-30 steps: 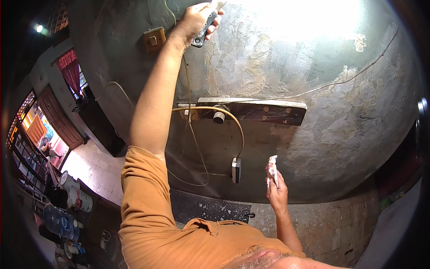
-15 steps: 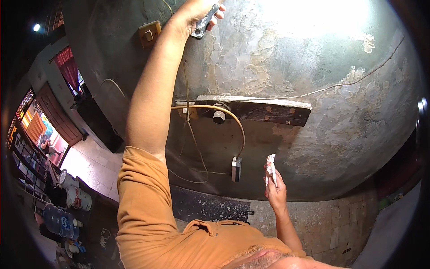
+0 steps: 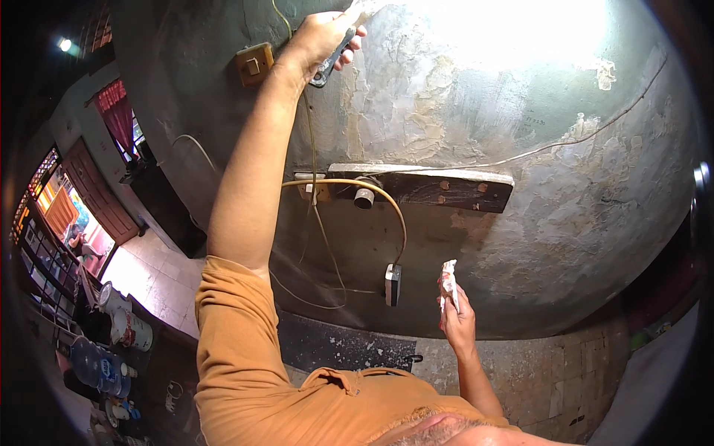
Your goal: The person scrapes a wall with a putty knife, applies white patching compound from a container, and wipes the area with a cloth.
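Observation:
My left arm is raised high in front of the wall. My left hand (image 3: 321,43) is closed around the dark handle of a putty knife (image 3: 332,62). Its pale blade points up against the wall (image 3: 409,104), partly lost in glare. Patchy cream and grey filler covers this stretch of wall. Lower and to the right, my right hand (image 3: 462,321) grips a thin, upright white piece with red patches (image 3: 448,286). Its exact kind I cannot make out. That hand stays in front of the wall, apart from it.
A dark shelf board (image 3: 446,189) juts from the wall with a loose cable (image 3: 394,204) beside it. A black-and-white socket box (image 3: 393,285) hangs below. A switch (image 3: 254,65) is near my left wrist. Buckets (image 3: 130,329) and a water jug (image 3: 97,366) stand left; a person sits in the doorway.
My left hand and the putty knife have shifted slightly down and left, the handle's lower end now lower. My right hand keeps its hold, nearly still.

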Demonstrator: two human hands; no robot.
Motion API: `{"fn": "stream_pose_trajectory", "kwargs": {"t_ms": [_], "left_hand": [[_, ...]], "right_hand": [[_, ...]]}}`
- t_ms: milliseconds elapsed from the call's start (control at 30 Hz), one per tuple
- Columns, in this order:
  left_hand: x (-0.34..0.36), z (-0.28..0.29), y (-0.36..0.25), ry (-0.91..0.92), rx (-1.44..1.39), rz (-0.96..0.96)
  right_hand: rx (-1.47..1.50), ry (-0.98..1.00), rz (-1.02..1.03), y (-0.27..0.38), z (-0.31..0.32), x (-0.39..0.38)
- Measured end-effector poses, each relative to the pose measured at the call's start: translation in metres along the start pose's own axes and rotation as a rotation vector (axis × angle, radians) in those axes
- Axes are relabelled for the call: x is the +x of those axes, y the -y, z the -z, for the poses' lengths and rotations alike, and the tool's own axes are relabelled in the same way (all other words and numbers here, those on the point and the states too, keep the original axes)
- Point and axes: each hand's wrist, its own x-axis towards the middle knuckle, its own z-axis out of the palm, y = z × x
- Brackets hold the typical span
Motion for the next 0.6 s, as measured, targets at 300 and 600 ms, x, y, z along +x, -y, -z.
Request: {"fn": "stream_pose_trajectory", "kwargs": {"t_ms": [300, 600], "left_hand": [[0.005, -0.008, 0.007, -0.042, 0.038, 0.088], [0.031, 0.001, -0.002, -0.123, 0.116, -0.022]], "right_hand": [[0.026, 0.007, -0.02, -0.003, -0.002, -0.004], [0.01, 0.014, -0.009, -0.003, -0.002, -0.002]]}}
